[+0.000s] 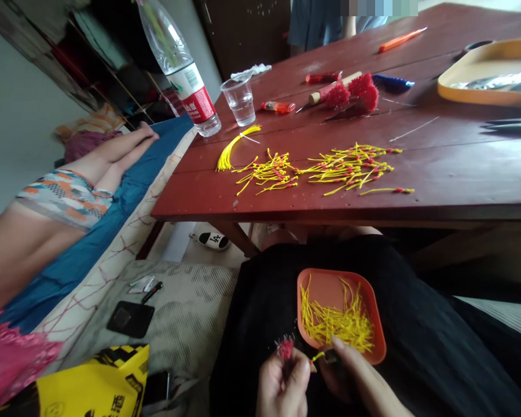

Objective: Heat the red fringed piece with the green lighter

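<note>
Low over my lap, my left hand [284,379] is closed, with a small red tuft [285,346] sticking up from its fist. A short yellow cord [318,356] with a red bit at its end runs between the fingertips of both hands. My right hand [358,373] pinches the cord's other end; a dark shape by its thumb is too blurred to name. Just beyond the hands, an orange tray [375,289] on my lap holds many loose yellow cords [338,321]. More yellow cords with red bits [351,165] lie in two piles on the table.
On the red table [460,174] are a tied yellow bundle [232,147], a water bottle [193,95], a plastic cup [243,104], a red lighter [278,107], red tufted pieces [364,92] and a yellow tray [445,87]. A person [65,202] lies at left; another stands behind the table.
</note>
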Action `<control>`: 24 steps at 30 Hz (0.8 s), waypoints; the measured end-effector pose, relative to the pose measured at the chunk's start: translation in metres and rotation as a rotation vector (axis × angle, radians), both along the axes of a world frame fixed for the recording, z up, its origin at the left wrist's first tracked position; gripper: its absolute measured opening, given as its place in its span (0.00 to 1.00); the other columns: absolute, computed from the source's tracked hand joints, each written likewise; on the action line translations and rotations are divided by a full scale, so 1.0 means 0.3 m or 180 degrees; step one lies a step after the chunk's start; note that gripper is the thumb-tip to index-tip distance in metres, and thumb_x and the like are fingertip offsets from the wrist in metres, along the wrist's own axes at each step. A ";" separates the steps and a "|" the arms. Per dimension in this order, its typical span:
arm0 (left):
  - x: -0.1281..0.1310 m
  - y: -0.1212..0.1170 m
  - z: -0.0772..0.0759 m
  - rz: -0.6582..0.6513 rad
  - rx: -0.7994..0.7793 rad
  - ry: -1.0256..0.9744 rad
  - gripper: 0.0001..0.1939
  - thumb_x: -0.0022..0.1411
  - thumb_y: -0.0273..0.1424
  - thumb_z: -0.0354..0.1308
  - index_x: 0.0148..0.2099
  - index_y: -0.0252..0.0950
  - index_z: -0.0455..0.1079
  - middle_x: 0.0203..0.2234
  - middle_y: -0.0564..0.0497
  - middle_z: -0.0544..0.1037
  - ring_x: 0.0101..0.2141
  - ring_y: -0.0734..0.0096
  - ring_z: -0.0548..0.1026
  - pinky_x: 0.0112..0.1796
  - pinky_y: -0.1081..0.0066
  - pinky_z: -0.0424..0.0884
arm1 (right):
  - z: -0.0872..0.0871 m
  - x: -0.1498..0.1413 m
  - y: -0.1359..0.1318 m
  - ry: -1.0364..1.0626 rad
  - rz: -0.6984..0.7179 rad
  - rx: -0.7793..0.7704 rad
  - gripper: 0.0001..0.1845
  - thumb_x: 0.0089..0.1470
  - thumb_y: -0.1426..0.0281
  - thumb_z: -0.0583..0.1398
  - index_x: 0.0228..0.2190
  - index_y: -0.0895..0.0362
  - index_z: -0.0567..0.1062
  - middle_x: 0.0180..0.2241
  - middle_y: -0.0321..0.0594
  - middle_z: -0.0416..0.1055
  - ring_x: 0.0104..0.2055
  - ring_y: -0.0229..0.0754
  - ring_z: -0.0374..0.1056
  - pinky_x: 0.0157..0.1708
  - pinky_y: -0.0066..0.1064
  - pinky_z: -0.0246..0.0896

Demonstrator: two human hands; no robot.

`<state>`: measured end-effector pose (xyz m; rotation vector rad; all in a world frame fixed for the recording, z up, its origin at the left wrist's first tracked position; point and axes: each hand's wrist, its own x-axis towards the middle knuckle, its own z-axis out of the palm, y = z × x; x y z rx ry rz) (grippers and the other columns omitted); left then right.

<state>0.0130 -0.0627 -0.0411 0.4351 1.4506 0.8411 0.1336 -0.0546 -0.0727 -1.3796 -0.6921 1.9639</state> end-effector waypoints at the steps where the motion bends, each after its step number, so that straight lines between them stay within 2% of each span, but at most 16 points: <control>1: 0.000 -0.005 -0.001 0.0005 0.0018 0.0003 0.25 0.34 0.52 0.64 0.22 0.33 0.65 0.08 0.65 0.51 0.11 0.88 0.43 0.15 0.77 0.36 | 0.005 -0.004 -0.006 -0.0008 -0.0144 -0.0122 0.27 0.47 0.47 0.51 0.13 0.55 0.63 0.15 0.30 0.54 0.20 0.37 0.49 0.23 0.31 0.48; 3: 0.001 -0.014 -0.001 0.0014 0.0065 0.0009 0.25 0.34 0.52 0.64 0.22 0.33 0.65 0.09 0.64 0.51 0.11 0.88 0.43 0.15 0.77 0.36 | 0.017 -0.010 -0.017 0.0094 -0.0411 -0.0197 0.25 0.43 0.46 0.55 0.16 0.56 0.63 0.17 0.30 0.55 0.22 0.37 0.50 0.24 0.30 0.49; 5: 0.000 -0.020 0.000 0.0024 0.0104 0.0028 0.25 0.35 0.52 0.63 0.22 0.34 0.65 0.09 0.65 0.50 0.11 0.88 0.42 0.15 0.77 0.37 | 0.025 -0.013 -0.024 0.0105 -0.0610 -0.0065 0.26 0.41 0.45 0.56 0.16 0.56 0.63 0.17 0.30 0.55 0.22 0.37 0.49 0.25 0.30 0.49; 9: -0.002 -0.029 0.005 0.0014 0.0142 0.0037 0.25 0.35 0.52 0.63 0.22 0.34 0.65 0.09 0.65 0.49 0.11 0.89 0.42 0.15 0.78 0.36 | 0.026 -0.018 -0.032 0.0060 -0.0725 0.0075 0.25 0.41 0.45 0.57 0.17 0.55 0.62 0.18 0.30 0.55 0.23 0.37 0.49 0.26 0.30 0.49; 18: 0.000 -0.044 -0.006 0.0094 0.0256 -0.0033 0.24 0.35 0.50 0.65 0.22 0.33 0.65 0.09 0.65 0.49 0.11 0.89 0.40 0.14 0.78 0.35 | 0.043 -0.023 -0.039 0.0156 -0.0744 0.0120 0.27 0.38 0.43 0.56 0.14 0.54 0.60 0.16 0.29 0.51 0.22 0.37 0.44 0.24 0.30 0.45; 24: 0.005 -0.039 0.007 0.0100 0.0178 -0.0095 0.24 0.34 0.50 0.65 0.21 0.33 0.65 0.09 0.65 0.50 0.11 0.89 0.42 0.15 0.79 0.35 | 0.057 -0.019 -0.034 0.0150 -0.0724 0.0140 0.28 0.38 0.43 0.56 0.14 0.55 0.60 0.16 0.29 0.51 0.22 0.36 0.44 0.25 0.31 0.44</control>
